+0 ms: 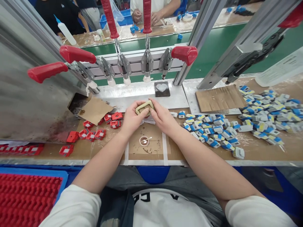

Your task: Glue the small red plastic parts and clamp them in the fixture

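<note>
Both hands meet over the middle of the desk (260, 151). Left hand (131, 121) and right hand (162, 118) each grip one end of a small tan rectangular frame (144, 107), fingers closed on it, held just above the desk surface. Directly below the hands: a small round dish (144, 141) with a stick in it. Red parts (94, 130) lie scattered to the left, blue-and-white parts (236, 126) piled to the right. Red-handled toggle clamps (146, 41) stand in a row behind, beside a dark plate with a heart (162, 89).
</note>
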Demonstrator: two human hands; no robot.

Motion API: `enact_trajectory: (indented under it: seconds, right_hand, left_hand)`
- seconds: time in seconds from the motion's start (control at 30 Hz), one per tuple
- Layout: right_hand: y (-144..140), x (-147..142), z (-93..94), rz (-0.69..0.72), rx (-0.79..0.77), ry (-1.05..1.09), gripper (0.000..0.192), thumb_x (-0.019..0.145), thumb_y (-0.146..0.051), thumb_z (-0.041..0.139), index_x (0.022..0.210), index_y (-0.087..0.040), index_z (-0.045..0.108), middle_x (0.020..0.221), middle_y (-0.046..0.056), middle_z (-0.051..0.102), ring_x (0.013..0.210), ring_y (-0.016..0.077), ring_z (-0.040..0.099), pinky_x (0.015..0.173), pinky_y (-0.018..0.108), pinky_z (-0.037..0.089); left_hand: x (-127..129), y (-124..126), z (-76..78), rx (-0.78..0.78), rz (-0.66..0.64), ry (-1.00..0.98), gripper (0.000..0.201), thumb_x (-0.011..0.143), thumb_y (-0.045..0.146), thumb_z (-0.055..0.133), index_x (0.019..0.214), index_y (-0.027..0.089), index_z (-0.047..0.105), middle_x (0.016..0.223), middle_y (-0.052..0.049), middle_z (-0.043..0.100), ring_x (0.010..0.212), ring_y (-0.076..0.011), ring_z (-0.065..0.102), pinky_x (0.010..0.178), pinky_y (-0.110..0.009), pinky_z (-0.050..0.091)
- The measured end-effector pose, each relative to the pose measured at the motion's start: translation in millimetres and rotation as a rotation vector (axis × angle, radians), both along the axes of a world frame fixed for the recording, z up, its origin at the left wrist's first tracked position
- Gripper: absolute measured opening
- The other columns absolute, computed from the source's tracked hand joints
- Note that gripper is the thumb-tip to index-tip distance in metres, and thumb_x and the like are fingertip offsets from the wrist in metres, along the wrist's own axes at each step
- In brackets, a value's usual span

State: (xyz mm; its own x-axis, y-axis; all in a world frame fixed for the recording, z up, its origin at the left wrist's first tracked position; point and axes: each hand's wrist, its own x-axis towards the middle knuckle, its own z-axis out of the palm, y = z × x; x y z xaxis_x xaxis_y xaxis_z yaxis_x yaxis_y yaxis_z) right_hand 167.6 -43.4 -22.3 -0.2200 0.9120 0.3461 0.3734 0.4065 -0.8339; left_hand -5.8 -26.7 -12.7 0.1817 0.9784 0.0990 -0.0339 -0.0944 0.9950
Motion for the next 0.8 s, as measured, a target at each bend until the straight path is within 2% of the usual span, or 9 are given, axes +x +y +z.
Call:
enact_trajectory:
  seconds: [0.2,0.3,0.43,0.5,0.6,0.7,0.8]
  right_hand:
    - [-4.5,-2.0,4.8,-0.022,-0.04,0.014,0.04,0.104,-0.035,0.047,0.14,-0.021,0.054,0.108,0.01,0.075,0.09,0.0265,0.07,0.083,0.041,0.056]
    - [-7.7,-3.6,6.0,-0.054,-0.05,-0.012,0.037,0.102,-0.033,0.049,0.136,-0.022,0.054,0.099,0.008,0.074,0.082,0.0262,0.069,0.078,0.04,0.055]
    - [-7.7,-4.4,5.9,-0.099,-0.074,-0.03,0.037,0.1,-0.032,0.05,0.135,-0.021,0.054,0.099,0.01,0.074,0.084,0.0289,0.069,0.083,0.046,0.056]
    - [-5.0,-4.3,3.5,-0.097,-0.102,0.017,0.036,0.1,-0.033,0.05,0.135,-0.022,0.053,0.103,0.01,0.075,0.088,0.0288,0.071,0.087,0.047,0.057]
    - [0.7,-4.1,-3.4,-0.105,-0.137,0.199,0.036,0.102,-0.037,0.051,0.135,-0.025,0.05,0.109,0.009,0.075,0.093,0.0265,0.073,0.089,0.046,0.06]
    - [5.1,-2.7,-8.3,-0.093,-0.217,0.371,0.037,0.103,-0.041,0.05,0.136,-0.026,0.044,0.109,0.008,0.074,0.09,0.0239,0.074,0.085,0.043,0.063]
    - [5.5,1.7,-4.7,-0.103,-0.19,0.303,0.04,0.099,-0.042,0.058,0.134,-0.025,0.045,0.114,0.009,0.071,0.097,0.0244,0.072,0.083,0.041,0.062]
  left_hand:
    - [1.4,-6.2,5.7,0.074,0.052,0.077,0.027,0.085,0.032,0.081,0.107,0.017,0.073,0.092,-0.003,0.074,0.075,-0.0128,0.066,0.069,-0.024,0.057]
    - [2.6,-7.3,6.4,0.085,0.051,0.077,0.024,0.085,0.03,0.079,0.104,0.018,0.073,0.091,-0.002,0.074,0.075,-0.0129,0.066,0.07,-0.025,0.056]
    - [2.4,-3.4,2.3,0.054,0.014,0.063,0.026,0.084,0.032,0.081,0.104,0.018,0.071,0.093,-0.003,0.074,0.078,-0.0141,0.068,0.074,-0.026,0.059]
    - [1.6,-0.2,-1.6,0.02,-0.012,0.032,0.034,0.084,0.036,0.083,0.11,0.018,0.069,0.098,-0.004,0.075,0.083,-0.0159,0.071,0.075,-0.027,0.061]
    - [0.8,4.2,-6.8,0.005,-0.04,-0.082,0.053,0.081,0.04,0.087,0.123,0.021,0.062,0.114,-0.008,0.074,0.097,-0.0202,0.074,0.082,-0.032,0.064]
    - [0.1,6.5,-8.7,0.035,-0.06,-0.121,0.054,0.084,0.042,0.085,0.128,0.02,0.061,0.126,-0.013,0.073,0.108,-0.0231,0.074,0.089,-0.035,0.064]
    - [-2.8,5.5,-7.9,0.091,-0.07,-0.052,0.056,0.09,0.043,0.079,0.138,0.021,0.062,0.13,-0.013,0.072,0.113,-0.0241,0.072,0.093,-0.036,0.063]
